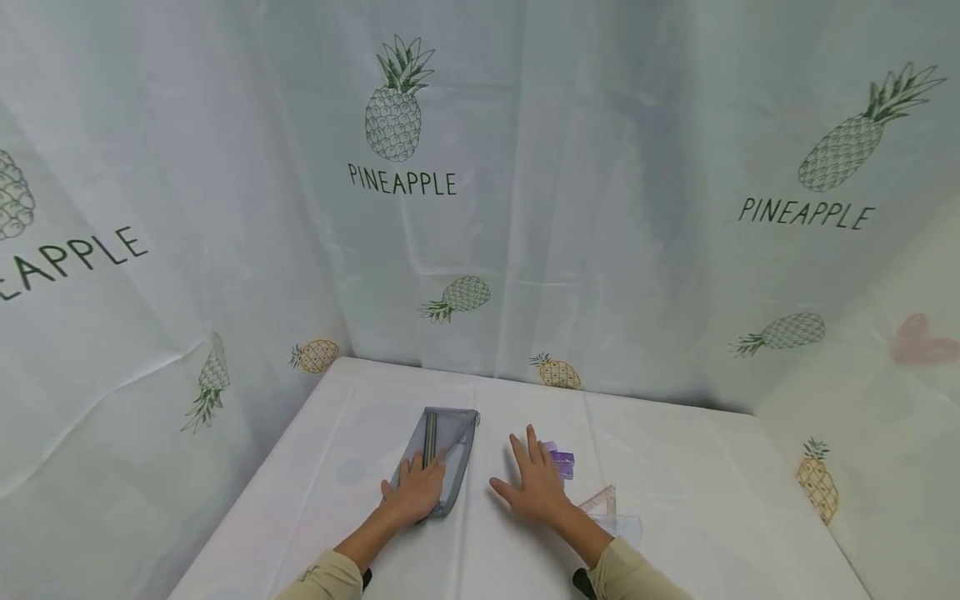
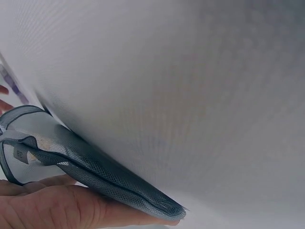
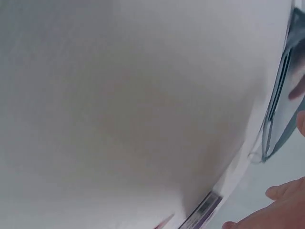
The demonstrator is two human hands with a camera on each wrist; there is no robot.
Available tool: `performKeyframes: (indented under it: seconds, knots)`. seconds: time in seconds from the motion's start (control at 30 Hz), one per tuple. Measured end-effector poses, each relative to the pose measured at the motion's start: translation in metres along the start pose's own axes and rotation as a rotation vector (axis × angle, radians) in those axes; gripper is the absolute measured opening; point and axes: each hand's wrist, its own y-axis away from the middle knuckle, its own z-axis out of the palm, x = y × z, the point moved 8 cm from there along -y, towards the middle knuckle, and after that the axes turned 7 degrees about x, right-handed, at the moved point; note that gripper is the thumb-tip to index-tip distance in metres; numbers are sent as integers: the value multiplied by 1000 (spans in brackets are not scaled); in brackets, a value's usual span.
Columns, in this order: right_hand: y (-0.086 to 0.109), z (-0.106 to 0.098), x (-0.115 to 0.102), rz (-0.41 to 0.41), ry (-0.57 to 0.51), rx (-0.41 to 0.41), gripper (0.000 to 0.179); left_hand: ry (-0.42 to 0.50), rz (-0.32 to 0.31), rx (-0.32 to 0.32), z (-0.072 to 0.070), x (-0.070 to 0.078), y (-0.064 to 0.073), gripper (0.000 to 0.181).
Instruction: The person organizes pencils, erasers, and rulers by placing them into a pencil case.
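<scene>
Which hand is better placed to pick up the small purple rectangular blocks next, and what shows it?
Probably the right hand: it is spread open, holds nothing visible, and is close to the blocks. The left hand, farther away, rests on the flat grey mesh pouch.

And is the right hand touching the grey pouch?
No, the right hand is apart from the grey pouch, with white cloth showing between them.

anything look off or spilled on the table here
Nothing stands out as spilled or damaged. The gray mesh pencil case lies at a slight slant under the left hand, and the pinkish set square sits loosely angled by a clear plastic piece, but neither looks wrong.
</scene>
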Motion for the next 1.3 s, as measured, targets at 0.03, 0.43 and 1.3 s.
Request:
performKeyframes:
  seconds: [0.03, 0.43, 1.3]
  knots:
    - [-2, -1, 3, 8, -3, 2, 83, 0, -1, 0, 0, 0, 0, 53]
    - [-26, -21, 58, 174, 39, -18, 88, 9, -9, -4, -3, 5, 4, 52]
    - [-51, -26, 95, 210, 71, 8, 23, 0, -26, -3, 0, 0, 1, 53]
